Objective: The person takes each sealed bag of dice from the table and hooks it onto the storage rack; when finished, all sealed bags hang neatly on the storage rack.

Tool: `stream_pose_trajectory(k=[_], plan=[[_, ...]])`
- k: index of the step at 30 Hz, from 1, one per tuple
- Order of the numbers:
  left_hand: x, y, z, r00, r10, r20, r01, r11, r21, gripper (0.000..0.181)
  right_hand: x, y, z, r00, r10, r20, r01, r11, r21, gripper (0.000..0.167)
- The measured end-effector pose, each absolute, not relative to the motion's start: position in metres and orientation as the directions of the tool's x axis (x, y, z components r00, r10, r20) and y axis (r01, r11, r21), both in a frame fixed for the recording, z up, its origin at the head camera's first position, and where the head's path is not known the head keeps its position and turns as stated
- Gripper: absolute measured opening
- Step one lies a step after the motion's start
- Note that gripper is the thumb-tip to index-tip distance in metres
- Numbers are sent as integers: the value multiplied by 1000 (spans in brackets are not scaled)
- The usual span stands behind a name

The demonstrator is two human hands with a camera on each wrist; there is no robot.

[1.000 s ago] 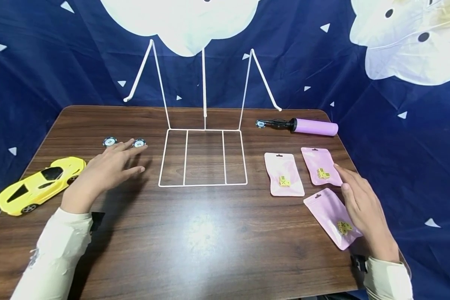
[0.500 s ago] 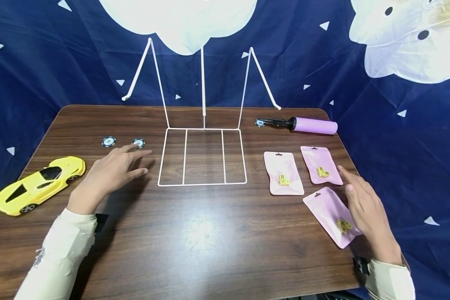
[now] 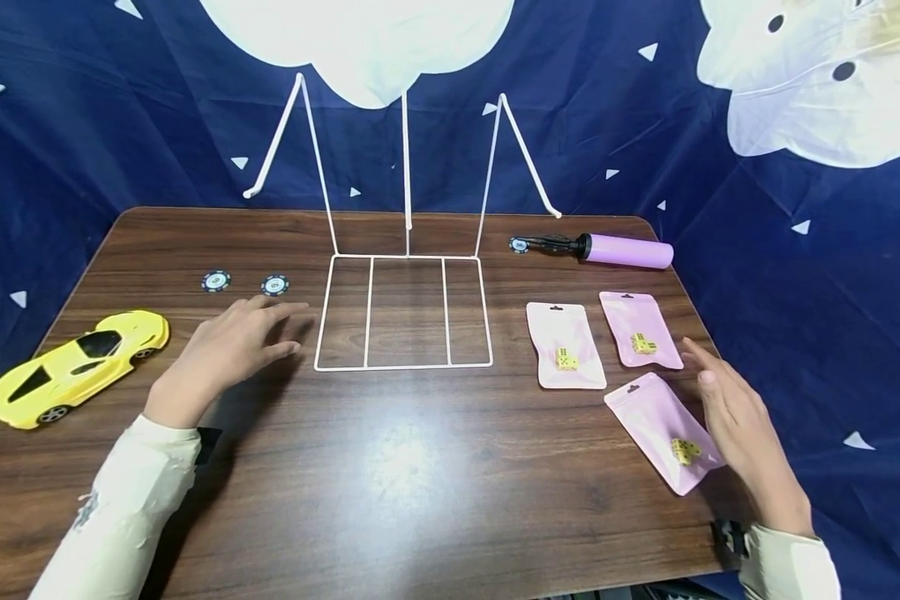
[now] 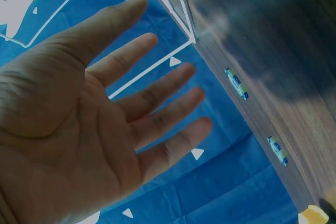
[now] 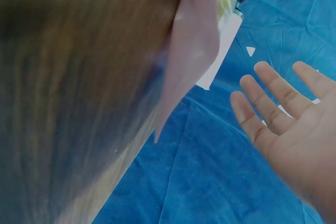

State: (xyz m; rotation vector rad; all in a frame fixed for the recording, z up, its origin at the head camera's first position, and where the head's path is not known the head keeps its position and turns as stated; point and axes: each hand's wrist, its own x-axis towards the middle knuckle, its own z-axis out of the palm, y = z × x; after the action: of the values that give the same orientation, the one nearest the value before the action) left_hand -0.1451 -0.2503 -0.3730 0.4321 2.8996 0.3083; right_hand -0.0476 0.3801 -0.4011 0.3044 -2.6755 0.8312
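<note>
My left hand (image 3: 228, 350) hovers over the table's left half, fingers loosely extended and palm bare in the left wrist view. Just beyond its fingertips lie two poker chips, one nearer the rack (image 3: 274, 285) and another chip (image 3: 216, 281) farther left. To the hand's left sits a yellow toy car (image 3: 82, 367). My right hand (image 3: 746, 429) is at the right edge, fingers relaxed and holding nothing. Beside it are a lower pink pouch (image 3: 656, 425), an upper pink pouch (image 3: 637, 325) and a left pouch (image 3: 567, 333), each showing yellow dice.
A white wire rack (image 3: 403, 367) stands mid-table, its arms rising at the back. Behind the pouches lies a purple hand pump (image 3: 630, 251), its black hose touching or overlapping a third chip (image 3: 519, 245). A blue curtain (image 3: 180, 125) hangs behind the wooden table (image 3: 450, 492).
My left hand has drawn back slightly toward the right, off the chip that its fingers overlapped. The right hand has shifted a little outward, away from the pouches.
</note>
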Motion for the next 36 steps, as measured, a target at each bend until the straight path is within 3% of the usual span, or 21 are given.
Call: stream_pose_trajectory(k=[15,22,36], plan=[[-145,-247,-382,-931,331,-156,279,918,281,60,-47,388,-408,-964,-73,256,-201,831,-519,47],[-144,-247,-386,-920,368,-132,311,894,323,46,-47,392,-407,-978,-58,199,-156,838,-523,49],[-143,-244,-391,-896,434,-97,376,855,357,41,-49,395,-408,-990,-44,137,-107,864,-492,55]])
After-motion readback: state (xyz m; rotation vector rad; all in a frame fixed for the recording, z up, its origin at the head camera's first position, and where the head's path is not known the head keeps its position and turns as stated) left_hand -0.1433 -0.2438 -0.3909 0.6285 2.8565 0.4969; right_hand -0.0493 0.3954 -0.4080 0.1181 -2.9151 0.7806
